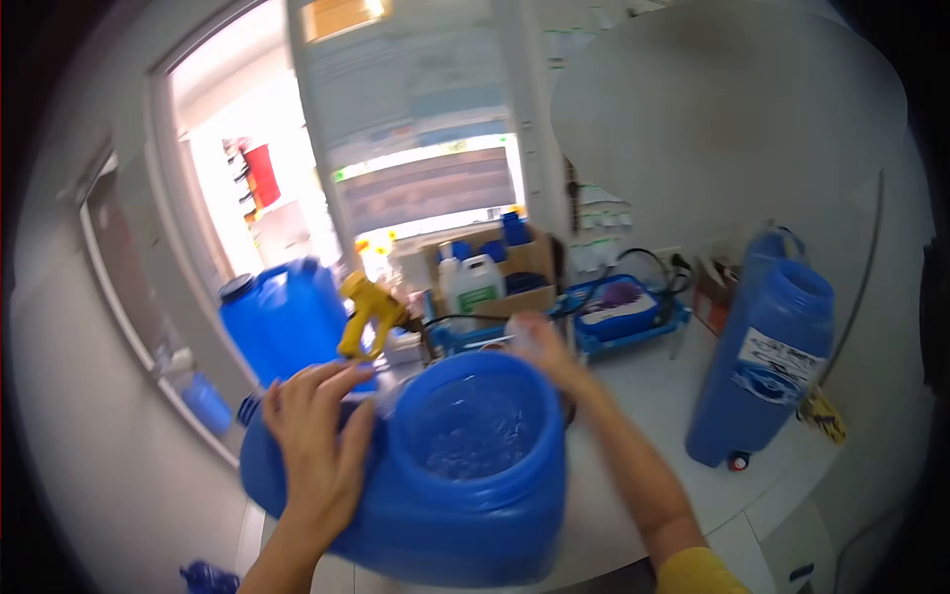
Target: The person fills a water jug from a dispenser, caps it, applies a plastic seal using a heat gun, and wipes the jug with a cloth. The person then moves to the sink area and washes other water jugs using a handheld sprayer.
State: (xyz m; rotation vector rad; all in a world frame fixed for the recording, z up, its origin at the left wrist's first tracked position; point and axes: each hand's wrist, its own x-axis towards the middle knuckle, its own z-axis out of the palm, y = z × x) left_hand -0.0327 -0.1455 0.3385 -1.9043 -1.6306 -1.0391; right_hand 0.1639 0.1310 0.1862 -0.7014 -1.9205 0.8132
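A large blue plastic water jug stands in front of me, its wide round mouth open and rippling water inside. My left hand lies on the jug's top, left of the mouth, with fingers spread and thumb apart. Just beyond the far right rim is my right hand, smeared by motion. Something pale shows at its fingers, but I cannot make out what it is. A yellow spray-gun-like tool is past my left fingertips.
Another blue jug stands behind on the left. A cardboard box holds blue items, with a white bottle before it. A blue tray is right of these. Further right, a labelled blue jug stands near a mirror.
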